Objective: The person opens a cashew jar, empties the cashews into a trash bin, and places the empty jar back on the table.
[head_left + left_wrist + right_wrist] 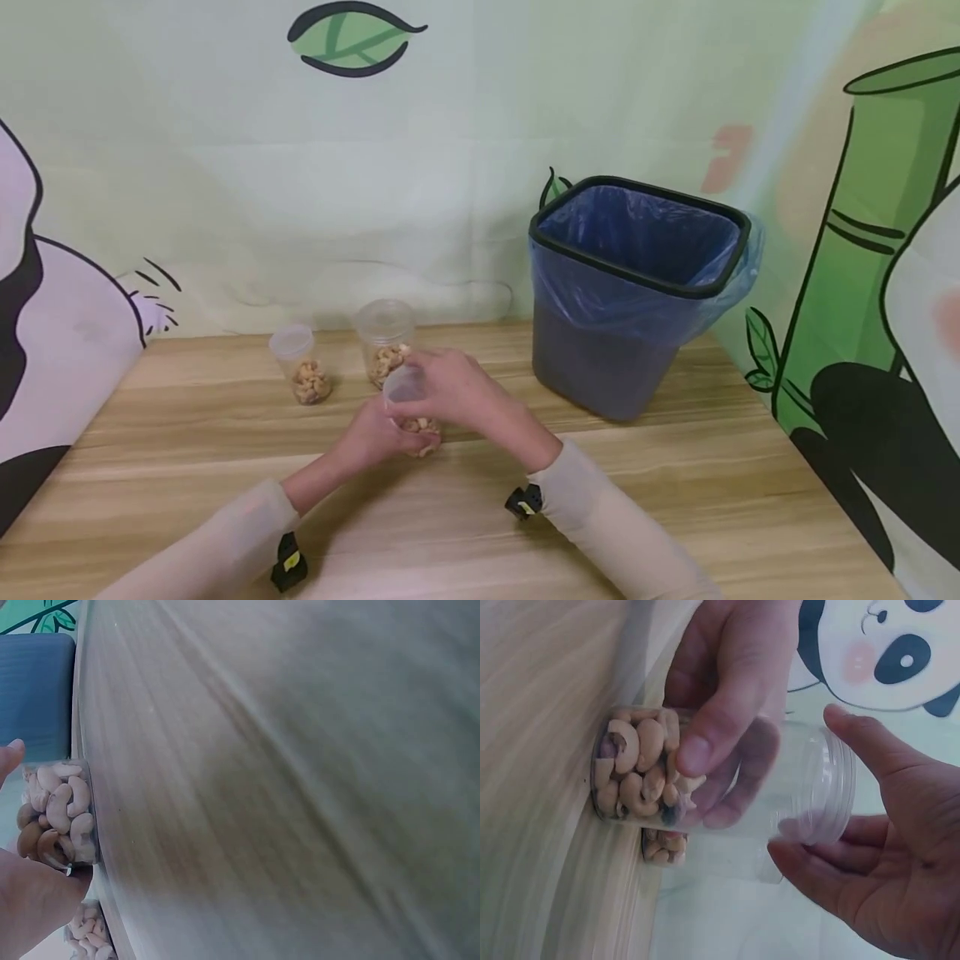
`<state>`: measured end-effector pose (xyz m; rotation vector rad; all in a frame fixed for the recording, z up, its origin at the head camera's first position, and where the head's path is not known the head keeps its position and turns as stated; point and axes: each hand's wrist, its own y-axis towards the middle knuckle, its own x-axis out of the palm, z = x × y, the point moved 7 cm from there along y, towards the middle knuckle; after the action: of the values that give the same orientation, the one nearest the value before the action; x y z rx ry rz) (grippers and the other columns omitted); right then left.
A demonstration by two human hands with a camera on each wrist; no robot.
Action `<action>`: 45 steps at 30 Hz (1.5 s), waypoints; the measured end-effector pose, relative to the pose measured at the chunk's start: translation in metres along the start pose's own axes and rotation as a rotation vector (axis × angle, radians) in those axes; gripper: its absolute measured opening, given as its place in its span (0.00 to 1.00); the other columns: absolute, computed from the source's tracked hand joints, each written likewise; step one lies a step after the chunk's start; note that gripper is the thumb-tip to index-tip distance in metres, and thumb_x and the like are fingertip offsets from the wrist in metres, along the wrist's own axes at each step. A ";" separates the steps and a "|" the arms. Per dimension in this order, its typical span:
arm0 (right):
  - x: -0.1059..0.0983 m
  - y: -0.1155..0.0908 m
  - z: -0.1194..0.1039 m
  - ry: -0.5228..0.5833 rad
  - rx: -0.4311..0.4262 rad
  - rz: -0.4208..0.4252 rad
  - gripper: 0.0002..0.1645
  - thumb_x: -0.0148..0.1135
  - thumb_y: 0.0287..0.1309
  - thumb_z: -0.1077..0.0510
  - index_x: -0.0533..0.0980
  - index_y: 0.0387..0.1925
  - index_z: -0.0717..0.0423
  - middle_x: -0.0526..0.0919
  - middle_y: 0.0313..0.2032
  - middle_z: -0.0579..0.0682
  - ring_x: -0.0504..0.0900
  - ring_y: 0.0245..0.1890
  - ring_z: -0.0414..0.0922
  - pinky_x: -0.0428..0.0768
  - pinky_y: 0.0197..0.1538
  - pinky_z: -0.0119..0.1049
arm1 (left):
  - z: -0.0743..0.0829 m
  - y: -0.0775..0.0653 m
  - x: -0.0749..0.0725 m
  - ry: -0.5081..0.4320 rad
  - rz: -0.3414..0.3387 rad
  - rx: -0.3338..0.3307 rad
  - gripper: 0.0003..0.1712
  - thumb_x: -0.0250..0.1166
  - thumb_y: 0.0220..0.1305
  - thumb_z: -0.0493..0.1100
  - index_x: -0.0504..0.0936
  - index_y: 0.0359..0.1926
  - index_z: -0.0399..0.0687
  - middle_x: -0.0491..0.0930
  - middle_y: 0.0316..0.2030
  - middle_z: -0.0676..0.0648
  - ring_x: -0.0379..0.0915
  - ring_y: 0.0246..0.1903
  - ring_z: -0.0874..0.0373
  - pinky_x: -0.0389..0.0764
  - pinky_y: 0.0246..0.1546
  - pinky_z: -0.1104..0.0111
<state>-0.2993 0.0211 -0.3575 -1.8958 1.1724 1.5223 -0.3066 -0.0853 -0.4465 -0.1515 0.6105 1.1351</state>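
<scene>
A clear plastic jar [403, 385] of cashews stands upright between both hands at the middle of the table. Around its lower body my left hand [372, 432] is wrapped, the thumb lying across the side in the right wrist view. At the top, my right hand [459, 392] grips the transparent lid [831, 784] by its rim, thumb on one side and fingers on the other. Cashews [639, 765] fill roughly the bottom part of the jar. In the left wrist view only part of the left hand [34, 904] shows beside the nuts [60, 810].
Two more lidded cashew jars stand behind: a smaller jar [300, 367] at left and a wider jar [385, 325] just beyond the hands. A grey bin [600, 358] with a blue liner stands at the back right of the wooden table [450, 533], against a panda-printed backdrop.
</scene>
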 end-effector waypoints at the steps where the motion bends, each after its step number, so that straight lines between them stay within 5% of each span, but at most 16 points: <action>1: -0.001 0.000 0.001 0.012 -0.007 -0.001 0.41 0.71 0.57 0.34 0.77 0.63 0.55 0.86 0.52 0.50 0.84 0.48 0.45 0.81 0.51 0.38 | 0.001 0.000 0.000 -0.002 -0.005 -0.005 0.42 0.83 0.47 0.42 0.73 0.62 0.38 0.82 0.51 0.43 0.79 0.48 0.53 0.81 0.49 0.62; 9: -0.006 -0.001 0.004 0.091 -0.071 -0.035 0.34 0.75 0.53 0.39 0.80 0.57 0.53 0.86 0.35 0.48 0.75 0.29 0.39 0.73 0.33 0.31 | 0.001 0.001 0.000 -0.007 -0.007 -0.034 0.38 0.84 0.46 0.44 0.76 0.57 0.36 0.84 0.45 0.45 0.78 0.42 0.56 0.80 0.45 0.64; 15: -0.005 -0.002 0.012 0.168 -0.106 -0.030 0.38 0.78 0.50 0.40 0.79 0.60 0.51 0.84 0.29 0.50 0.72 0.26 0.38 0.71 0.32 0.30 | -0.001 0.001 0.001 -0.015 -0.002 -0.022 0.40 0.84 0.45 0.44 0.75 0.58 0.36 0.83 0.48 0.43 0.79 0.45 0.53 0.80 0.48 0.61; 23: -0.002 -0.002 0.028 0.277 -0.127 -0.036 0.42 0.82 0.47 0.44 0.79 0.63 0.55 0.88 0.51 0.50 0.87 0.44 0.39 0.80 0.46 0.27 | -0.003 0.000 -0.001 -0.021 -0.006 -0.018 0.42 0.85 0.44 0.43 0.75 0.59 0.36 0.84 0.48 0.42 0.80 0.46 0.53 0.81 0.48 0.63; 32: 0.006 -0.002 0.035 0.601 -0.103 -0.131 0.38 0.77 0.56 0.58 0.74 0.66 0.62 0.82 0.59 0.57 0.83 0.58 0.50 0.80 0.57 0.30 | -0.001 0.000 -0.003 -0.038 0.005 -0.006 0.44 0.85 0.44 0.41 0.74 0.61 0.34 0.83 0.51 0.40 0.80 0.51 0.49 0.78 0.55 0.56; 41: 0.007 -0.011 0.032 0.636 -0.089 -0.217 0.41 0.68 0.66 0.57 0.61 0.75 0.57 0.72 0.69 0.57 0.74 0.67 0.54 0.73 0.67 0.42 | -0.002 -0.001 -0.004 -0.032 0.011 -0.017 0.45 0.85 0.44 0.41 0.73 0.62 0.33 0.83 0.51 0.39 0.80 0.52 0.46 0.77 0.56 0.54; 45: 0.005 -0.015 0.019 0.608 -0.015 -0.187 0.42 0.62 0.71 0.47 0.54 0.77 0.52 0.68 0.71 0.59 0.72 0.69 0.54 0.73 0.67 0.47 | -0.002 -0.002 -0.003 -0.020 0.006 0.012 0.46 0.84 0.44 0.42 0.72 0.63 0.34 0.83 0.53 0.39 0.79 0.53 0.46 0.77 0.57 0.54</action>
<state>-0.2971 0.0421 -0.3698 -2.4904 1.1670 0.8752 -0.3066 -0.0888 -0.4466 -0.1278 0.5997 1.1373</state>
